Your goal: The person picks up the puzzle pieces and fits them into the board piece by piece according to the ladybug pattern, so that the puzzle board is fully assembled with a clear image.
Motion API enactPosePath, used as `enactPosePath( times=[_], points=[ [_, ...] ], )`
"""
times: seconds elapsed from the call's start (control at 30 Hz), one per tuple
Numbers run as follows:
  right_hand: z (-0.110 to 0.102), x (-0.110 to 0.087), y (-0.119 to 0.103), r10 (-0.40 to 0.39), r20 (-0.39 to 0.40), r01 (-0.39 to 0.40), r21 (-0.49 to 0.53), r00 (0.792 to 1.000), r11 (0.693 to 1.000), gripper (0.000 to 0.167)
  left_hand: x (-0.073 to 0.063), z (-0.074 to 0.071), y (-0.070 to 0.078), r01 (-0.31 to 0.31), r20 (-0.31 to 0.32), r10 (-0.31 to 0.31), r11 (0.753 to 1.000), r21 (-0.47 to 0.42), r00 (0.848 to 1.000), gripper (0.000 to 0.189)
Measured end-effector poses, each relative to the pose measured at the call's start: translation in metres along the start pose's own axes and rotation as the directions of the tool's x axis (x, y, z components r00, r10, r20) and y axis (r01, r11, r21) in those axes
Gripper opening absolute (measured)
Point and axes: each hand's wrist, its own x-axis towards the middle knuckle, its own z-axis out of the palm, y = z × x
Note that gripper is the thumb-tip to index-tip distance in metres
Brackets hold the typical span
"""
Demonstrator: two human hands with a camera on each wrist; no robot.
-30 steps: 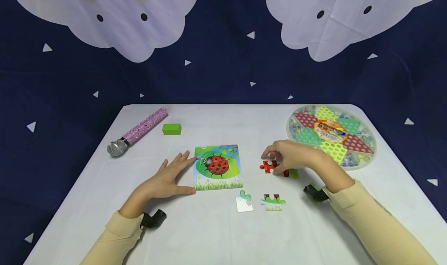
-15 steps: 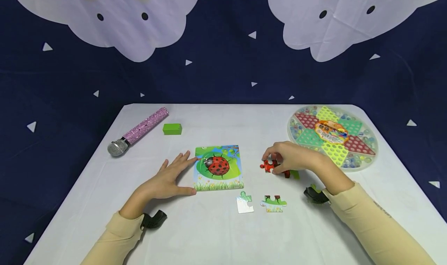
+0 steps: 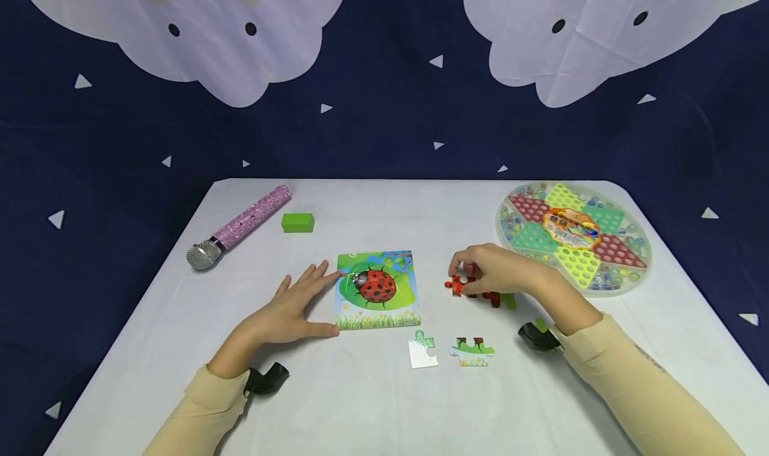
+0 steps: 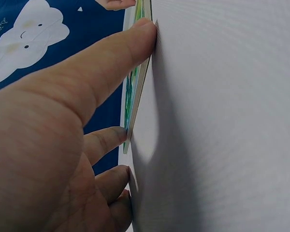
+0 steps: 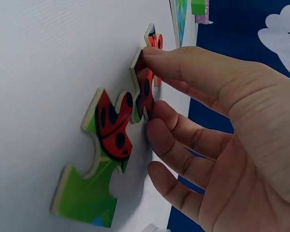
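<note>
My left hand (image 3: 285,312) lies with spread fingers at the left edge of a square ladybug puzzle board (image 3: 377,289). In the left wrist view its thumb and a fingertip touch the board's side (image 4: 135,96). My right hand (image 3: 501,269) pinches a red-and-black jigsaw piece (image 5: 144,92) between thumb and fingertips, low over the white tabletop. Another red jigsaw piece (image 3: 454,286) sits just left of the thumb. A red-and-green jigsaw piece (image 5: 106,150) lies on the nearer side, partly hidden by the hand in the head view.
Nearer me lie a white-and-green corner piece (image 3: 423,352) and a flowered grass piece (image 3: 472,353). A pink glitter microphone (image 3: 243,225) and a green block (image 3: 298,223) are at the back left. A round marble board game (image 3: 573,236) stands back right.
My right hand has shifted slightly left with the pinched jigsaw piece, and the leftmost red piece has moved a little left too. My left hand stays at the board.
</note>
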Motion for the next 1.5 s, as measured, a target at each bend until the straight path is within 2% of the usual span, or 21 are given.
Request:
enactPosePath(
  times=[0.3, 0.6, 0.9, 1.07, 1.5],
  points=[
    [0.002, 0.008, -0.003, 0.004, -0.007, -0.004, 0.011, 1.0, 1.0, 0.023, -0.001, 0.0, 0.001, -0.026, -0.015, 0.025, 1.0, -0.015, 1.0, 0.103],
    [0.005, 0.013, -0.004, 0.015, -0.002, -0.014, 0.067, 1.0, 0.998, 0.024, 0.0, 0.0, 0.0, -0.004, -0.006, 0.004, 1.0, 0.01, 1.0, 0.103],
    [-0.001, 0.004, 0.001, 0.022, 0.048, -0.032, 0.202, 0.999, 0.979, 0.042, 0.0, 0.001, -0.002, -0.005, -0.008, 0.005, 1.0, 0.01, 1.0, 0.103],
    [0.0, 0.004, 0.001, 0.017, 0.073, -0.034, 0.237, 0.997, 0.971, 0.048, 0.0, 0.001, -0.002, -0.006, -0.008, 0.006, 1.0, 0.008, 1.0, 0.103],
    [0.006, 0.006, 0.003, 0.01, 0.061, -0.026, 0.256, 0.998, 0.966, 0.041, 0.0, 0.001, 0.0, -0.002, -0.003, 0.002, 1.0, 0.002, 1.0, 0.103]
  ],
)
